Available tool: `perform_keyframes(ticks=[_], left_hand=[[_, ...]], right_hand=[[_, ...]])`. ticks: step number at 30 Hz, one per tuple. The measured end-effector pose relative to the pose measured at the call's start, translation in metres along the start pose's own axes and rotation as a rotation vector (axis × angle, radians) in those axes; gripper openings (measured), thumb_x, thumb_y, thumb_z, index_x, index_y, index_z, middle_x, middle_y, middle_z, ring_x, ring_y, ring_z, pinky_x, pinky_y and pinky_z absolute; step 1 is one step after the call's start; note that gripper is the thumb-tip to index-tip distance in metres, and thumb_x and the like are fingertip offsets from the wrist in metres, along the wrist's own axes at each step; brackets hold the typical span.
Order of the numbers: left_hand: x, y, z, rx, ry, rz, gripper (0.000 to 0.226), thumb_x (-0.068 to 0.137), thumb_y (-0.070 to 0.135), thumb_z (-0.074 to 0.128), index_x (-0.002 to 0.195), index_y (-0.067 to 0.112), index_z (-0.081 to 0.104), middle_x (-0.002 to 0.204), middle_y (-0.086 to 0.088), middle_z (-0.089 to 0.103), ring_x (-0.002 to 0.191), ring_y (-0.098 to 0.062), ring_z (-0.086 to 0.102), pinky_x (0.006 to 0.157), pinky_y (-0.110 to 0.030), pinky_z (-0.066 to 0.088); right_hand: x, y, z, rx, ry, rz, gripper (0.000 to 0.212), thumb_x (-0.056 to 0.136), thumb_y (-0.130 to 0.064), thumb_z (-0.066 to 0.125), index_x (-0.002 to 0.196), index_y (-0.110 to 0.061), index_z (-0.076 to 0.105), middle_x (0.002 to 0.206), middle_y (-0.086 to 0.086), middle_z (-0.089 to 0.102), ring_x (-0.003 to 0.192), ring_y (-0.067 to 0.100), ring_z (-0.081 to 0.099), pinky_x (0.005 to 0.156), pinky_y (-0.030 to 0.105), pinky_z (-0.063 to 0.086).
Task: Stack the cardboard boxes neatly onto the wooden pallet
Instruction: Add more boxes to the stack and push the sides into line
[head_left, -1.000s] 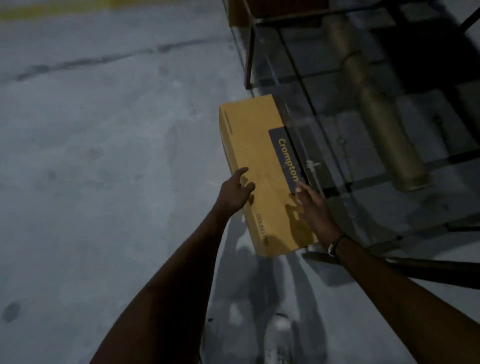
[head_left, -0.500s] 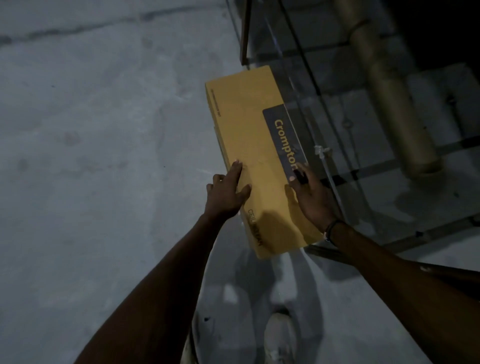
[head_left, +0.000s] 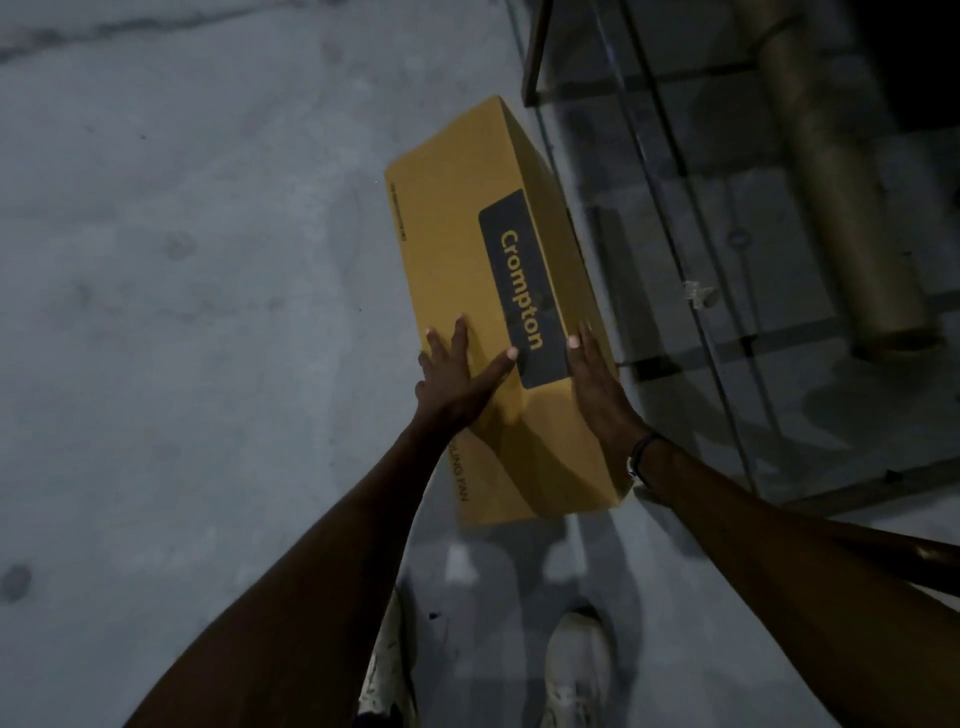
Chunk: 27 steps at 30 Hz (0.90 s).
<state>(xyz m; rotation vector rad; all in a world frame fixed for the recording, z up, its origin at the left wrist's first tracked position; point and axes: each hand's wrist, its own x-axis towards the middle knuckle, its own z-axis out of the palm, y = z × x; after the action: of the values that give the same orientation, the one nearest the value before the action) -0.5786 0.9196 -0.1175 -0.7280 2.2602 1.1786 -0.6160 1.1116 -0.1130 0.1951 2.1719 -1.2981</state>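
Note:
A long yellow cardboard box (head_left: 467, 218) with a dark "Crompton" label lies lengthwise in front of me, tilted, its near end over the concrete floor. My left hand (head_left: 454, 371) presses flat on the box's top near its left edge, fingers spread. My right hand (head_left: 597, 384) clasps the box's right edge, thumb on top beside the label. Both hands grip the near half of the box. No wooden pallet is in view.
A glass-and-metal frame (head_left: 675, 218) stands close to the box's right side, with a brown cardboard tube (head_left: 831, 197) behind the glass. A dark rail (head_left: 909, 551) crosses at lower right. Grey concrete floor (head_left: 182, 312) spreads to the left. My light shoes (head_left: 576, 670) are below.
Both hands have closed onto the box's sides and the box has come up closer to me, looking larger. The view has shifted toward the glass frame.

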Motion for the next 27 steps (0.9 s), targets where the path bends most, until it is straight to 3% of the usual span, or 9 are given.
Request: perform_keyframes(ticks=[5, 11, 23, 27], left_hand=[[0.004, 0.029, -0.007, -0.155, -0.021, -0.204, 0.138, 0.066, 0.097, 0.048, 0.165, 0.022, -0.013, 0.171, -0.018, -0.022, 0.157, -0.047, -0.014, 0.123, -0.069, 0.003], [0.013, 0.026, -0.015, -0.176, -0.016, -0.282, 0.160, 0.051, 0.103, 0.053, 0.164, 0.013, -0.017, 0.171, -0.020, -0.020, 0.158, -0.045, -0.012, 0.125, -0.067, 0.004], [0.031, -0.030, -0.019, -0.370, 0.057, -0.199, 0.125, 0.086, 0.079, 0.060, 0.164, 0.020, -0.019, 0.172, -0.016, -0.020, 0.158, -0.046, -0.011, 0.125, -0.065, 0.006], [0.037, -0.045, -0.015, -0.438, 0.098, -0.123, 0.125, 0.082, 0.081, 0.060, 0.165, 0.027, -0.016, 0.172, -0.013, -0.021, 0.158, -0.042, -0.013, 0.124, -0.066, 0.005]], right_hand=[[0.017, 0.005, 0.011, -0.021, 0.003, -0.003, 0.066, 0.108, -0.063, 0.023, 0.166, -0.037, 0.008, 0.176, -0.010, 0.005, 0.161, 0.012, 0.002, 0.131, 0.050, 0.005], [0.038, 0.003, 0.036, -0.153, 0.038, 0.053, 0.071, 0.106, -0.068, 0.022, 0.167, -0.037, 0.005, 0.176, -0.002, -0.003, 0.162, 0.025, -0.004, 0.126, 0.064, 0.001], [0.077, 0.031, 0.035, -0.247, 0.084, 0.212, 0.085, 0.100, -0.078, 0.024, 0.168, -0.033, 0.002, 0.176, 0.002, -0.008, 0.162, 0.030, -0.008, 0.126, 0.065, -0.002], [0.085, 0.035, 0.030, -0.260, 0.105, 0.219, 0.090, 0.095, -0.084, 0.028, 0.167, -0.036, 0.002, 0.176, 0.003, -0.001, 0.162, 0.031, 0.003, 0.126, 0.063, 0.005]])
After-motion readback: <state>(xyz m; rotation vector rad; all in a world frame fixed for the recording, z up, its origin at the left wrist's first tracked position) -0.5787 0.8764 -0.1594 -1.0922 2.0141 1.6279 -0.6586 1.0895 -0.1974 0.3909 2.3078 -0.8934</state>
